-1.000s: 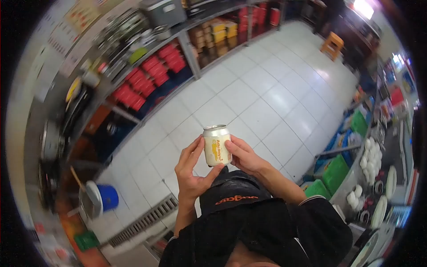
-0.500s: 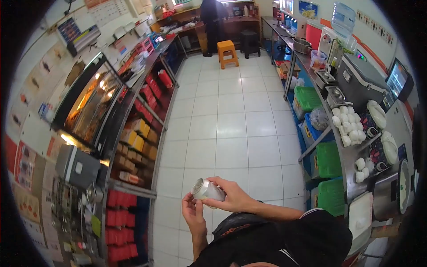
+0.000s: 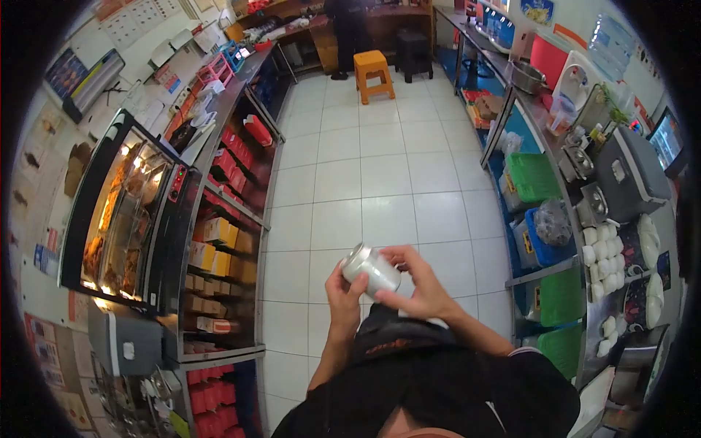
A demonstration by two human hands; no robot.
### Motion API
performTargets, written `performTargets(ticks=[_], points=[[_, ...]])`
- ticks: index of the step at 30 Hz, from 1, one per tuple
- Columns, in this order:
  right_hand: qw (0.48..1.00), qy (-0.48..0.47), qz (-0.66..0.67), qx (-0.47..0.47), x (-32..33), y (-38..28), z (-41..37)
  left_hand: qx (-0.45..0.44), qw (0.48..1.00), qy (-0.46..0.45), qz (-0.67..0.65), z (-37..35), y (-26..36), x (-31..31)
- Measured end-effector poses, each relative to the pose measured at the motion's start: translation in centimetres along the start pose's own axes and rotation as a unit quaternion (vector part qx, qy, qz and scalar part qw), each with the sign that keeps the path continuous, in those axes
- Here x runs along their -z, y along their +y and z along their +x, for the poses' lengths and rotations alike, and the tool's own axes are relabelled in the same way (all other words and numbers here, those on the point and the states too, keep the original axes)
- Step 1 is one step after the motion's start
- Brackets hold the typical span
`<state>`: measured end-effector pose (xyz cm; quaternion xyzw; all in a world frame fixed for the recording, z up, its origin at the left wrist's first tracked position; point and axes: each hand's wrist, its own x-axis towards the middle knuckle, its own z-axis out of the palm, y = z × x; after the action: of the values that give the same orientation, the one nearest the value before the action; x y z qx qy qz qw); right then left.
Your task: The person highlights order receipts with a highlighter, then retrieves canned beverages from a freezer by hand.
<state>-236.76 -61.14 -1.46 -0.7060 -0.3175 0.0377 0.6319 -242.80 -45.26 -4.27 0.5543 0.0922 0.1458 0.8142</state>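
Note:
A silver-white drink can (image 3: 375,273) is held tilted in front of my body, its metal end pointing up and to the left. My right hand (image 3: 418,285) wraps round the lower right part of the can, with the thumb along its near side. At the can's upper left end, my left hand (image 3: 346,292) has its fingers and thumb closed against the side. Any print on the can is too small to read. My palms hide part of its surface.
A lit food warmer (image 3: 120,219) stands on the left counter, above shelves of cartons (image 3: 212,255). On the right are green-lidded bins (image 3: 537,177), white dough balls (image 3: 603,259) and a grey cooler (image 3: 635,175). An orange stool (image 3: 373,73) and a person in dark clothes (image 3: 347,36) are at the far end.
The can and both hands have moved up and to the right in view. My left hand now grips the can's side more fully. The camera view has shifted too.

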Motion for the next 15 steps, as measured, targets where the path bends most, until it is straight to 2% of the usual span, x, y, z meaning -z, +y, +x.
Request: performTargets(ticks=[1,3,5,6,8,9,11,13,15], points=[[0.999,-0.01,0.044,-0.008,0.3,1.2,1.9,0.004,1.0,-0.021,-0.022,2.8,0.1,0.0],[0.998,-0.016,0.05,-0.034,0.9,2.4,5.5,0.009,0.998,-0.05,-0.041,7.9,0.0,-0.1],[0.991,0.022,0.121,-0.046,1.2,3.6,9.0,0.024,0.994,-0.091,-0.061,12.9,-0.1,-0.7],[0.991,0.033,0.116,-0.059,1.8,3.8,11.0,0.035,0.991,-0.104,-0.082,15.1,-0.1,-1.3],[0.993,0.085,-0.058,-0.062,3.0,3.7,14.5,0.076,0.977,-0.142,-0.138,19.1,0.2,-2.2],[0.991,0.099,-0.059,-0.072,3.3,4.6,15.9,0.09,0.975,-0.152,-0.136,20.6,0.0,-2.5],[0.965,0.183,-0.171,0.077,4.3,6.9,19.9,0.023,0.984,-0.165,-0.056,24.5,-0.4,-3.1],[0.958,0.208,-0.184,0.076,6.2,9.2,25.2,0.01,0.983,-0.179,-0.03,30.4,-1.4,-4.5],[0.943,0.189,-0.254,0.1,7.7,11.8,28.6,-0.025,0.989,-0.147,0.014,34.4,-1.8,-5.8]])
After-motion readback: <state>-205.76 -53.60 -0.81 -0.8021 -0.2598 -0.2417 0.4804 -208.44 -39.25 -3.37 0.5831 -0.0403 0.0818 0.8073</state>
